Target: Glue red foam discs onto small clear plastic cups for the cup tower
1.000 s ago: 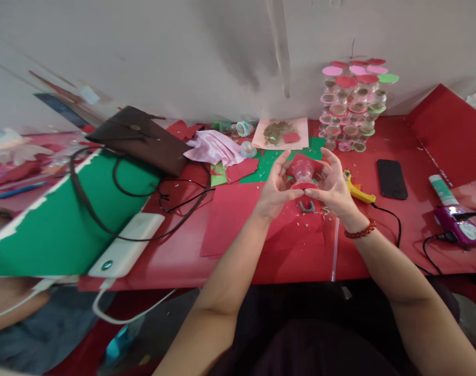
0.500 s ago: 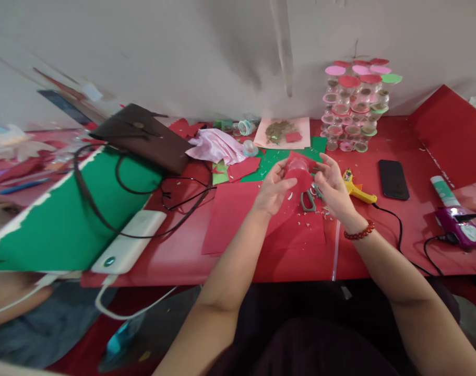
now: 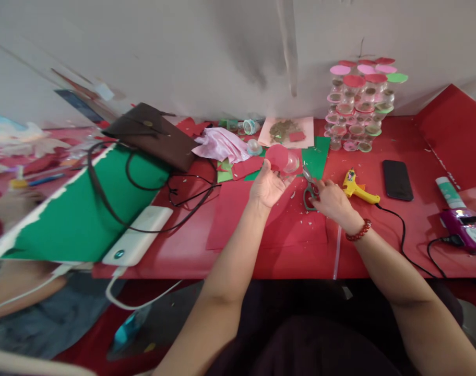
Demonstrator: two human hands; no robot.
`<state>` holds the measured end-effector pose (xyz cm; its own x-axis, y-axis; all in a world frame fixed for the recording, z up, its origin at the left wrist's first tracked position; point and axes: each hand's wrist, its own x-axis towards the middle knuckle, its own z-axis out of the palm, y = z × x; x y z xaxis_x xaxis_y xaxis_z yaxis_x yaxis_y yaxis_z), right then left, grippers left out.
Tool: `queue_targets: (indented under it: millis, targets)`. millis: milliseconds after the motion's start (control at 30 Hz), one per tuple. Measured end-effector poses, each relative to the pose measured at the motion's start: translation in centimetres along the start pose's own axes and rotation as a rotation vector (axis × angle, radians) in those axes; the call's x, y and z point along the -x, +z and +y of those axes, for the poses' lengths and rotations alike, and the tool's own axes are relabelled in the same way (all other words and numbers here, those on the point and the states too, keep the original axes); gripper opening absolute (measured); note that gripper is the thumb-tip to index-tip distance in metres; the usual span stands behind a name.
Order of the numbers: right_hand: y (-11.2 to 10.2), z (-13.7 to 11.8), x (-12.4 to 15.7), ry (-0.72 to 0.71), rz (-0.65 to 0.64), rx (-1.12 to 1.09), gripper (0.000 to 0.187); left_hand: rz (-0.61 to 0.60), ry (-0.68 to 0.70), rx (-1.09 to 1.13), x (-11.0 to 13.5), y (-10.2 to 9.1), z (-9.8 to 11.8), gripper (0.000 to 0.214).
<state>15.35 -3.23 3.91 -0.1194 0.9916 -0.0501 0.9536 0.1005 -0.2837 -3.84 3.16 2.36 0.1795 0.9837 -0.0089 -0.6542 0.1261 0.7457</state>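
Scissors, blades pointing away, lie close left of the right hand, its grip too hidden to tell; the left hand pinches a bottle piece.

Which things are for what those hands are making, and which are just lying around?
Likely for the job:
clear plastic piece, in the left hand
scissors, by the right hand
red paper
glue gun

Probably just lying around:
phone
power bank
brown bag
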Motion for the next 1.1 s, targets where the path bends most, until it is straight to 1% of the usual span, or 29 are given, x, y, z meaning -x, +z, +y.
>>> queue_targets:
  millis: [100,167,267,367,433,500,567,600,667,733,833,900,1000,1100]
  targets:
    - [-0.3,-0.1,-0.3,0.049,0.011,-0.032,0.048,0.017,0.007,-0.009,-0.1,-0.1,-0.1,0.055]
    - [-0.5,0.1,-0.6,0.107,0.035,-0.115,0.046,0.01,0.015,-0.031,-0.1,-0.3,0.1,0.054]
    - [-0.7,0.8,-1.1,0.148,0.049,-0.381,0.041,0.009,0.048,-0.037,-0.3,-0.5,0.5,0.056]
    - [-0.4,1.4,-1.7,0.126,0.058,-0.719,0.034,0.042,0.069,-0.015,-0.6,-0.9,0.9,0.059]
    - [-0.2,1.4,-1.8,0.084,0.074,-0.946,0.038,0.062,0.07,-0.005,-0.8,-1.1,1.0,0.061]
    - [-0.2,1.3,-1.7,0.035,0.097,-1.161,0.051,0.074,0.071,0.003,-1.0,-1.4,1.0,0.06]
    - [-0.6,1.1,-1.3,-0.007,0.135,-1.313,0.064,0.084,0.071,0.023,-1.0,-1.5,0.9,0.057]
    - [-0.8,0.9,-1.1,-0.041,0.145,-1.356,0.064,0.088,0.069,0.039,-1.1,-1.5,0.9,0.055]
    - [-1.2,0.7,-0.6,-0.125,0.128,-1.374,0.054,0.088,0.067,0.064,-1.0,-1.3,0.8,0.052]
    - [-1.4,0.4,-0.2,-0.16,0.082,-1.318,0.047,0.075,0.068,0.071,-0.8,-1.1,0.7,0.05]
    - [-1.3,-0.2,0.2,-0.095,0.06,-1.226,0.054,0.043,0.068,0.059,-0.4,-0.6,0.8,0.052]
    - [-1.3,-0.6,0.3,-0.037,0.029,-1.232,0.058,0.01,0.064,0.053,-0.1,-0.2,0.8,0.054]
    - [-1.4,-1.1,0.5,0.022,-0.065,-1.282,0.057,-0.031,0.061,0.078,0.3,0.3,0.6,0.053]
    - [-1.5,-1.4,0.6,0.025,-0.089,-1.308,0.057,0.011,0.016,0.166,0.7,1.0,0.3,0.042]
